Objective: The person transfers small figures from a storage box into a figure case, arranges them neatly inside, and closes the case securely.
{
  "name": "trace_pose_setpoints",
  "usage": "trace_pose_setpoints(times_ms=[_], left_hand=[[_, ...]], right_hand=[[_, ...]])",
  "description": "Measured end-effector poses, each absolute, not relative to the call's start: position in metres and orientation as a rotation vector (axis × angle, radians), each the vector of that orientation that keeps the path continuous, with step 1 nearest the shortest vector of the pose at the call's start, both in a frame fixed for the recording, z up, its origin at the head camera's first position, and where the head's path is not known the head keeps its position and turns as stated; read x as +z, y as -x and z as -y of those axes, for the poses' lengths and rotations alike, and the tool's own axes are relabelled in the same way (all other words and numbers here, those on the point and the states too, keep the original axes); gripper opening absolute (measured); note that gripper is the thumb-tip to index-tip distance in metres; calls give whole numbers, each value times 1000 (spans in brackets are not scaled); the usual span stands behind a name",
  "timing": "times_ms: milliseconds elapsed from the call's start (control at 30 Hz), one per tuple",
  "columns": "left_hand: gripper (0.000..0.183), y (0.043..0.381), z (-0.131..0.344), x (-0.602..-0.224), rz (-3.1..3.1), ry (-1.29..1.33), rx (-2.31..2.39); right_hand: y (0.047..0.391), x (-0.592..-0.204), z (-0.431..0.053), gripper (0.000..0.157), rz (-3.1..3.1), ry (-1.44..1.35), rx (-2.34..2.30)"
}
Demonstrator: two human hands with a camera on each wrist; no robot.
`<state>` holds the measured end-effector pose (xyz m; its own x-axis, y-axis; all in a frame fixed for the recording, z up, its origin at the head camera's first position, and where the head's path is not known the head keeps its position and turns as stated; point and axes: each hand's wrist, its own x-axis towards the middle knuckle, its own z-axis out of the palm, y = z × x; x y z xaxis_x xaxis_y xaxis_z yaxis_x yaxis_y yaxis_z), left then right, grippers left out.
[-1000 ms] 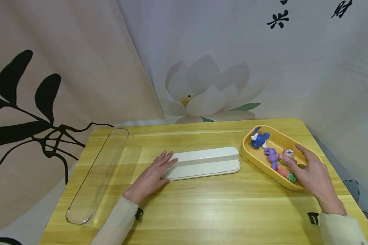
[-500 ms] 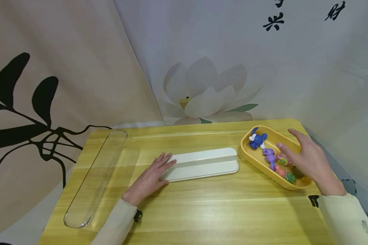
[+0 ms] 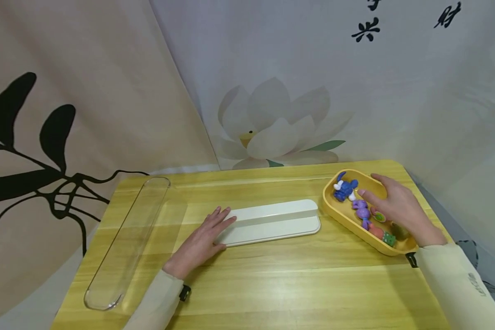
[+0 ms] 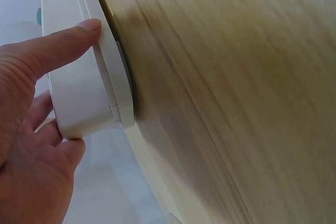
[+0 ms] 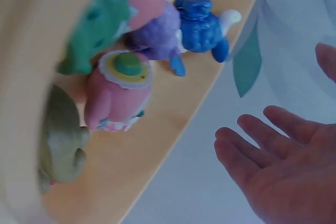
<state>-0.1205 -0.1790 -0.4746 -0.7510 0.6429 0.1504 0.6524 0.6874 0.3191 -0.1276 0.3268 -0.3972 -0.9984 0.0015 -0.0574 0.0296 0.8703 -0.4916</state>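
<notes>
My left hand (image 3: 200,244) grips the left end of a long white stepped plastic stand (image 3: 276,222), thumb on the front and fingers round the end and back. In the right wrist view my right hand (image 5: 289,156) has its fingers spread and holds nothing. It hovers over the right side of a yellow tray (image 3: 342,221) of small toy figures. Among them are a blue figure (image 3: 344,189), a purple one (image 3: 362,211), a pink one (image 5: 121,90), a coral-and-green one (image 3: 388,239) and a grey-green one (image 5: 65,137). My right hand hides part of the tray in the head view.
A long clear plastic cover (image 3: 142,229) lies along the left side of the wooden table (image 3: 280,284). Printed cloth (image 3: 272,55) hangs behind the table's back edge.
My right hand has moved back and left, from low over the tray's near end to over its right side. The left hand stays on the white stand.
</notes>
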Motion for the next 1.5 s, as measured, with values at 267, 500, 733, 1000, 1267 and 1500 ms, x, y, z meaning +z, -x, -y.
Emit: trace_pose_setpoints(times_ms=[267,500,733,1000,1267,1500], left_hand=[[84,120,181,-473,2878,1089,-517],[83,119,180,-475,2863,1100,-528],[84,119,181,-476,2849,1096,-515],[85,120,180,-476,2848,1103,-515],[85,120,179,-476,2854,1101,-519],[84,120,179,-477,2840,1111,-506]], right_hand=[[138,-397,-322,90,-2923,12,-791],[154,-399,-315,92,-2883,14,-742],[165,-403,-315,101,-2692,-102,-839],[173,-408,-309,82,-2682,-141,-862],[183,-414,-304,62,-2733,-135,-787],[193,-416,-302,61,-2728,-112,-725]])
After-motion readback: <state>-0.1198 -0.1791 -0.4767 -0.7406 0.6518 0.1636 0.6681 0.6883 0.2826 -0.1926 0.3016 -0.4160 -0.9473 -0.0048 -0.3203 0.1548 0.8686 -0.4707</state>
